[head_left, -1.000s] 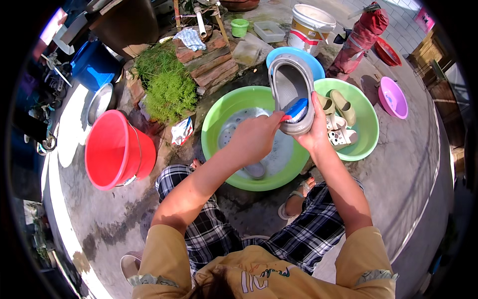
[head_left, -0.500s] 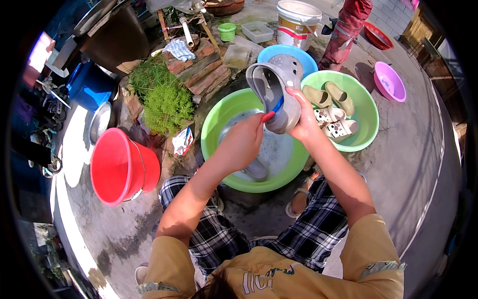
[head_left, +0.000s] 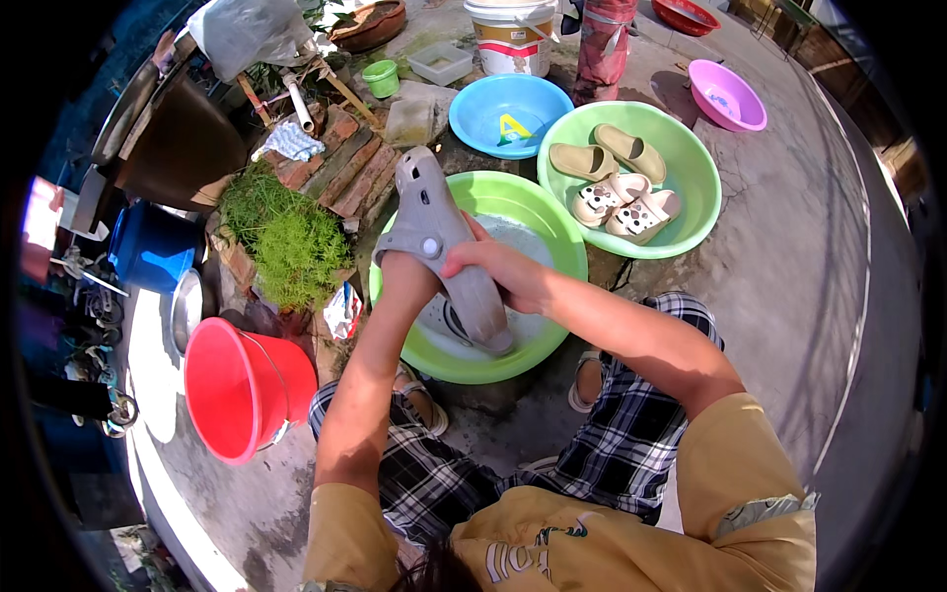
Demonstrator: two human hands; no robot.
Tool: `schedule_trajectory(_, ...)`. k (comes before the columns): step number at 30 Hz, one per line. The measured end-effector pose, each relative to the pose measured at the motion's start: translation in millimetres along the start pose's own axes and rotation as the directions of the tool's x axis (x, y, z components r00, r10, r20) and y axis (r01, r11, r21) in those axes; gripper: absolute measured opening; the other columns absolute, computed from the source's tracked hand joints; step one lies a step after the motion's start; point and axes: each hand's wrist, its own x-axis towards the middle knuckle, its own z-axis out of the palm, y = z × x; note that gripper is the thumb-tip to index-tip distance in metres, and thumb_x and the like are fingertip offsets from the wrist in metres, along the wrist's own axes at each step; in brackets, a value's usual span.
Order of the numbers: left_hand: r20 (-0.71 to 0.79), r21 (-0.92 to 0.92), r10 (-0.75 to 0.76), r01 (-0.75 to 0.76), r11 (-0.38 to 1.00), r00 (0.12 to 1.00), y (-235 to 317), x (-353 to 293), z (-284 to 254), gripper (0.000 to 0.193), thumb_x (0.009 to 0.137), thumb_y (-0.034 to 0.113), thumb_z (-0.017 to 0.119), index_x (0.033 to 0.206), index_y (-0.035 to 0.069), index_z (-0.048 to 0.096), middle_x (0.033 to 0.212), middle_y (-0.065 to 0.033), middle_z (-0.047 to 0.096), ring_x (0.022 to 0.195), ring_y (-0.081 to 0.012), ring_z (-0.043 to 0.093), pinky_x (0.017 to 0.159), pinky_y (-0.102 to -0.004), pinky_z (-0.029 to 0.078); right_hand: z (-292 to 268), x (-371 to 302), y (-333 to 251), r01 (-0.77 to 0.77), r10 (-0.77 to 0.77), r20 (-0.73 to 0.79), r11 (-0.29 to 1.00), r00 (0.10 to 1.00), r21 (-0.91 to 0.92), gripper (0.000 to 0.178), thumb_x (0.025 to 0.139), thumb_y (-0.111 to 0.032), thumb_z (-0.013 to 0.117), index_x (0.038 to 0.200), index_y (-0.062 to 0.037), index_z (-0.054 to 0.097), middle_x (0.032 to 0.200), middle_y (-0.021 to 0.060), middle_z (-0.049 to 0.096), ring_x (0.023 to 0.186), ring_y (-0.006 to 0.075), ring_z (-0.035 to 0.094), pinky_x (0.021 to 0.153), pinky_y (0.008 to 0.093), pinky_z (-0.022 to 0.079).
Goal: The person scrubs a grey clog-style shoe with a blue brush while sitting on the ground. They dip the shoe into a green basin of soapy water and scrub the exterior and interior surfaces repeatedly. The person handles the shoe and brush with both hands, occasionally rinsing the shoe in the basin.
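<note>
- Has right hand clamped on grey clog, thumb on near side, fingers wrapped out of sight behind. Probably gripped by the flank to steady the shoe while leaving its mouth free.
- Has left hand up at the clog's mouth, mostly hidden by it. Cannot tell whether fingers are apart, together or around anything.
- Holds clog tilted above green basin, toe end apparently up and away from body. Likely positioned over suds for catching drips rather than wetting the ground.
- Has knees spread wide at the near side of the basin. Presumably for short reach and room for both forearms.
- Shows pale basin near, beyond and to the right. Contains tan slippers and spotted clogs, each laid as a pair; likely grouped to match mates and sit clear of the ground.
- Shows blue basin beyond the green one, just beside the pale one; probably clustered for easy reach.
- Has red bucket off to the left, well apart from the clog; likely parked there to avoid crowding the arms.
- Also shows cloth lying on bricks, perhaps to dry.
</note>
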Motion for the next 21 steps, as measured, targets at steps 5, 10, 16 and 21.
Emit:
schedule_trajectory(5,-0.013,0.185,-0.085,0.086,0.979,0.996,25.5,-8.2,14.1,0.038,0.082,0.011,0.049,0.117,-0.002,0.043,0.080,-0.0251,0.062,0.075,-0.0433,0.059,0.068,-0.0501,0.045,-29.8,7.1,-27.7,-0.105,0.106,-0.036,0.994,0.994,0.045,0.090,0.063,-0.016,0.063,0.140,-0.0125,0.017,0.121,0.0142,0.041,0.110,0.0235,0.045,0.091,0.0353,0.038)
schedule_trajectory(10,-0.122,0.018,0.335,-0.336,0.942,0.934,-1.9,-5.7,8.2,0.033,0.083,0.009,0.047,0.114,-0.003,0.046,0.086,-0.0273,0.060,0.081,-0.0437,0.058,0.069,-0.0498,0.045,-8.1,-5.3,-7.0,-0.020,0.018,-0.035,0.998,0.999,-0.060,0.103,0.062,-0.017,0.064,0.142,-0.0037,0.001,0.117,0.0186,0.045,0.104,0.0268,0.051,0.088,0.0343,0.042)
schedule_trajectory(16,0.026,-0.005,-0.017,0.017,1.000,1.000,35.9,-12.9,9.9,0.031,0.087,0.008,0.041,0.115,-0.004,0.046,0.096,-0.0262,0.060,0.093,-0.0425,0.056,0.074,-0.0476,0.045,-64.1,23.4,-25.7,-0.088,0.090,-0.007,0.987,0.996,0.135,0.106,0.062,-0.018,0.065,0.143,-0.0095,-0.003,0.108,0.0186,0.049,0.088,0.0265,0.055,0.075,0.0399,0.046)
schedule_trajectory(21,-0.130,-0.385,0.098,-0.141,0.912,0.987,-11.2,-0.1,15.3,0.036,0.087,0.014,0.049,0.119,-0.003,0.043,0.093,-0.0218,0.062,0.090,-0.0384,0.060,0.073,-0.0418,0.048,1.5,4.5,8.3,-0.039,0.027,-0.133,0.995,0.991,-0.090,0.085,0.063,-0.017,0.063,0.138,-0.0139,0.022,0.113,0.0123,0.044,0.104,0.0224,0.046,0.088,0.0359,0.040)
